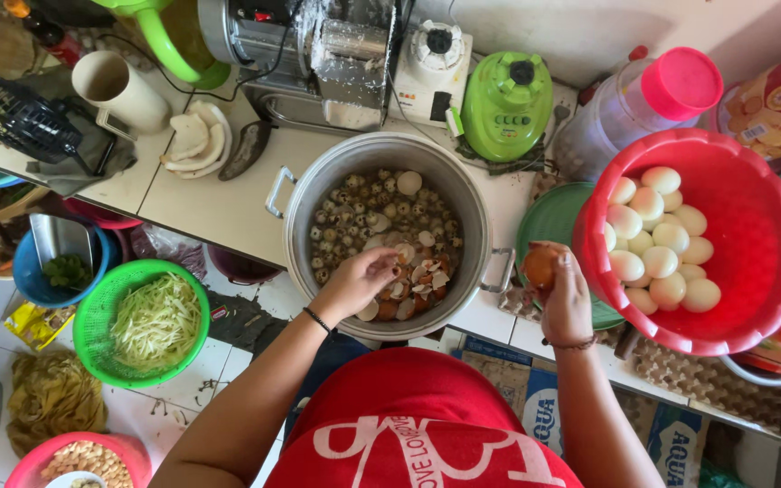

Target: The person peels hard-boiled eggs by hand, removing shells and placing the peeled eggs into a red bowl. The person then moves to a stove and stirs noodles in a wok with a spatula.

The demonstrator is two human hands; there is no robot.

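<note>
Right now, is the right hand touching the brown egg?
Touching. The head view shows the right hand wrapped around the brown egg, fingers curled against its shell, just beside the red basket.

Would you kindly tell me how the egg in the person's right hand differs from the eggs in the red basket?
The egg in the right hand is brown, its shell at least partly on; the eggs in the red basket are white and peeled. The brown egg is single and held in the air at the basket's edge; the peeled eggs lie piled together. They look alike in size and oval shape.
</note>
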